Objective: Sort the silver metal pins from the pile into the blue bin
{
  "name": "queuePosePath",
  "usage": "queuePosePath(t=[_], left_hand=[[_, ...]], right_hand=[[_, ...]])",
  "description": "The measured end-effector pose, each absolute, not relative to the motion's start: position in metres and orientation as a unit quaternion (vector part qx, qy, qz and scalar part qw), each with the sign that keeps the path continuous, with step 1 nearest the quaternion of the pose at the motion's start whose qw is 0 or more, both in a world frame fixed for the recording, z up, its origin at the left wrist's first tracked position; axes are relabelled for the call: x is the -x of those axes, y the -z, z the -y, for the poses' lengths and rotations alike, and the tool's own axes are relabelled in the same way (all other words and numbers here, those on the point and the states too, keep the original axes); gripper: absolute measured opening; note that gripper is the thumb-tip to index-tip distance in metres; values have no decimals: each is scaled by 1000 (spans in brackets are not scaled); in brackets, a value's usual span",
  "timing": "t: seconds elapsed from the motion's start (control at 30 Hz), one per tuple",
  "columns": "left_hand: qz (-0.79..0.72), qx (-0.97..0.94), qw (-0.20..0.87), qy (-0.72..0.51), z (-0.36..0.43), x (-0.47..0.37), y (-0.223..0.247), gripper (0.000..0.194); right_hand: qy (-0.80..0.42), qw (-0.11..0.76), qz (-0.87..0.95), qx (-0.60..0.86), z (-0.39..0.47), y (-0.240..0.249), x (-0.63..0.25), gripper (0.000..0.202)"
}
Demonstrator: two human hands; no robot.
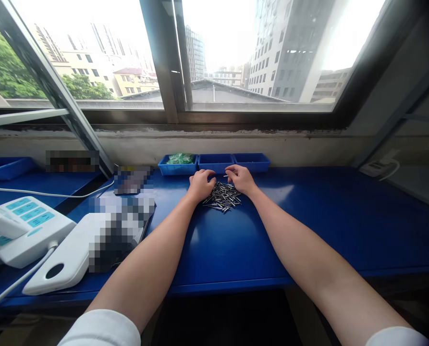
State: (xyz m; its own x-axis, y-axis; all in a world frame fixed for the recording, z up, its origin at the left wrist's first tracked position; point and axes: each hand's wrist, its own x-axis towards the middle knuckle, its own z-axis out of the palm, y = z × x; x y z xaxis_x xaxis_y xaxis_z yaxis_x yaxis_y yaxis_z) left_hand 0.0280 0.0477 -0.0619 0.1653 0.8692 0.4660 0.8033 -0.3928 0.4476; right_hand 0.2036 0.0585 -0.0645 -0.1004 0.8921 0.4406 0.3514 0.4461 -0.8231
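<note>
Pins (223, 197), slim and metallic, lie in a loose heap on the blue bench (232, 254), between the two hands and a little toward the person. From the left hand (202, 184) the heap spreads to the right and nearer the body; from the right hand (241, 179) it spreads to the left and nearer. The left hand looks the closer, overlapping the heap's flank, its thumb and forefinger apart. The pins share no long axis; they cross every which way, a few splayed along the near edge.

A pale sliver shows by the right fingertips, but I cannot tell whether they pinch it. The left hand's lower fingers are hidden under its back. Behind stand the left bin (178, 169), with green packets, the middle bin (216, 166) and the right bin (257, 165); what the last two hold is hard to make out.
</note>
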Motion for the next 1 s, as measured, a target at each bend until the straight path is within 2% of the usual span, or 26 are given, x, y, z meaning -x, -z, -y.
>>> queuePosePath(t=[0.17, 0.43, 0.67, 0.83, 1.0], left_hand=[[-450, -806, 65, -379, -38, -35, 55, 20], [-510, -777, 51, -366, -41, -32, 53, 20], [-476, -779, 54, -404, -42, -32, 56, 19], [-489, -770, 47, -407, -44, -31, 57, 17], [-503, -761, 66, -405, -45, -30, 57, 21]], right_hand=[[-302, 485, 691, 444, -51, 58, -196, 23], [-286, 472, 707, 443, -46, 56, -195, 32], [-254, 460, 700, 483, -45, 53, -198, 37], [-310, 496, 677, 448, -46, 53, -196, 28], [-377, 529, 637, 414, -47, 53, -200, 28]])
